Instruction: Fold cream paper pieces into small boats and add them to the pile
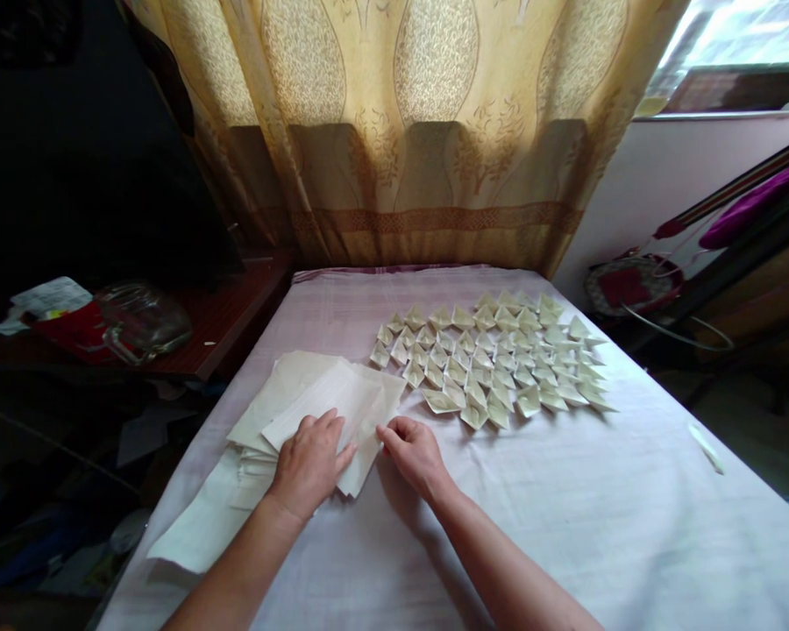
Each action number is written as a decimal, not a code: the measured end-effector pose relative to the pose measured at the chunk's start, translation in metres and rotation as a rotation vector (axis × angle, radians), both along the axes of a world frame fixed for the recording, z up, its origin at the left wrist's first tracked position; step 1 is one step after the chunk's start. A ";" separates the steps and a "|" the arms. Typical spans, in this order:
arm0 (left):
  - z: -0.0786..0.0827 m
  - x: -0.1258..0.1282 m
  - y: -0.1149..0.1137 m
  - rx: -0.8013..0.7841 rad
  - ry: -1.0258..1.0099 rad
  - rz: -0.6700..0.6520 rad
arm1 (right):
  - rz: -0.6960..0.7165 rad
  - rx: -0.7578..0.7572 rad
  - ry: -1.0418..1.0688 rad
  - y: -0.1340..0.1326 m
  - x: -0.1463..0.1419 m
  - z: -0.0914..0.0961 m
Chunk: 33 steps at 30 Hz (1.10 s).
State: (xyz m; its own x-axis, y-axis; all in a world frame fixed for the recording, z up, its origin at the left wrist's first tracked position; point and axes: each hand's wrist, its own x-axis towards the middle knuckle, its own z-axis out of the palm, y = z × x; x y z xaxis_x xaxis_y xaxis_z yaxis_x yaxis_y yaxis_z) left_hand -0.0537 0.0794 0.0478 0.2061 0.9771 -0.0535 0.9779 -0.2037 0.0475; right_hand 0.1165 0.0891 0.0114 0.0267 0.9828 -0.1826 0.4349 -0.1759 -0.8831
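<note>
A loose pile of cream-coloured paper sheets [302, 372] lies on the left half of the cloth-covered table. My left hand [312, 462] rests on the upper sheets, palm down with its fingers stretched out. At the pile's right edge, my right hand [413, 451] pinches the edge of a paper sheet [385, 396] between thumb and forefinger; its other fingers are curled in. Beyond my right hand, several small folded paper boats [473, 359] stand close together in rows. Larger sheets stick out beneath the pile toward the near left.
The white tablecloth [532, 526] covers the table. A thin white strip [706, 449] lies near its right edge. To the left, a glass jar [145, 322] lies on a dark wooden desk [237, 320] beside a dark screen [85, 175]. Behind hangs a yellow curtain [394, 166].
</note>
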 end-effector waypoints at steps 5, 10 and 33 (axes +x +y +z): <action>0.008 0.006 -0.003 -0.078 -0.041 0.038 | 0.020 0.037 -0.040 0.002 -0.001 -0.002; 0.006 0.009 -0.009 -0.003 -0.004 0.017 | 0.032 0.026 -0.089 0.007 -0.005 -0.004; 0.008 -0.033 0.032 0.086 0.031 0.137 | -0.106 0.404 -0.307 -0.059 0.086 -0.010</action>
